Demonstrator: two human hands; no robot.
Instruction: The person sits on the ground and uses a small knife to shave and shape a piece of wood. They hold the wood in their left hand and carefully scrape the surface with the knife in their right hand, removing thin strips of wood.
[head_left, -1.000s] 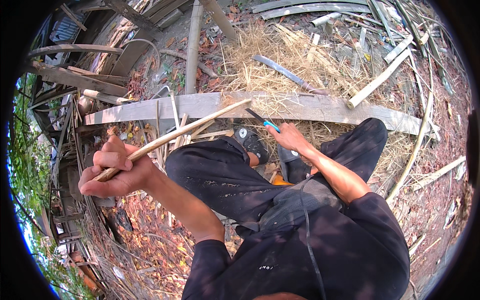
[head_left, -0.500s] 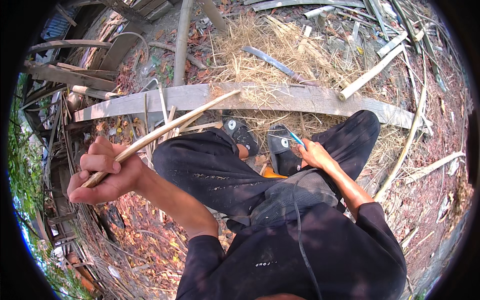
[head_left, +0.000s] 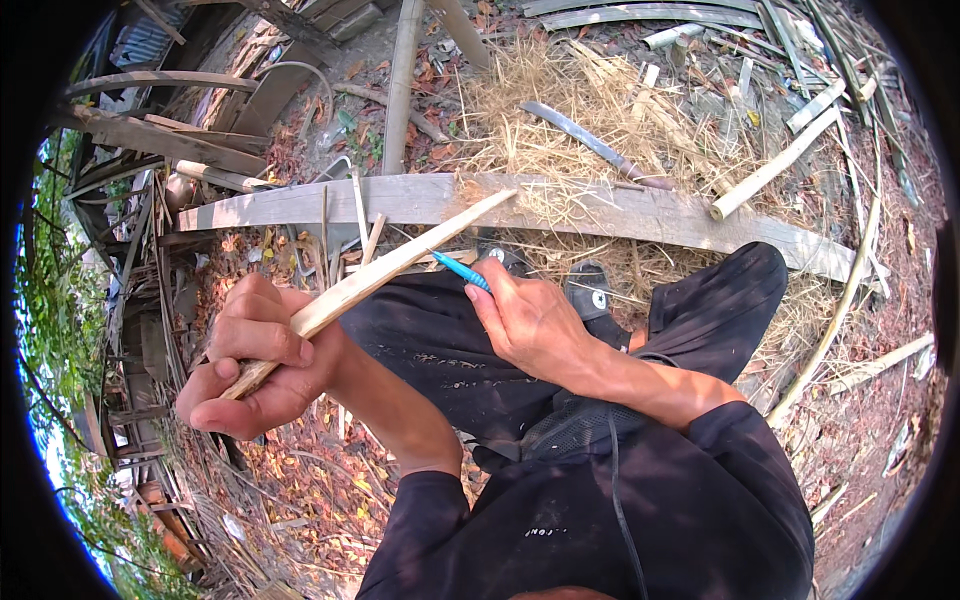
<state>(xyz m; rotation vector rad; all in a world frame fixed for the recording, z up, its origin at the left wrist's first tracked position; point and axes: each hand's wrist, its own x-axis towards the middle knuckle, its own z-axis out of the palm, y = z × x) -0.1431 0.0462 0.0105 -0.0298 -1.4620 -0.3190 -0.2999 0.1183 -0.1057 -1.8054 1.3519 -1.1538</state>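
Gripping a pale split bamboo strip (head_left: 390,268), left hand (head_left: 255,360); right hand (head_left: 535,325) pinches blue pen (head_left: 462,271).

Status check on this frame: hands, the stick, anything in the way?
Left hand gripping bamboo stick. Right hand holding blue pen, tip at the stick. Nothing between them.

Pale tan stick (head_left: 385,270); bright blue pen (head_left: 461,271); grey weathered plank (head_left: 620,205); black trousers (head_left: 450,350); yellow straw (head_left: 600,100) at twelve o'clock.
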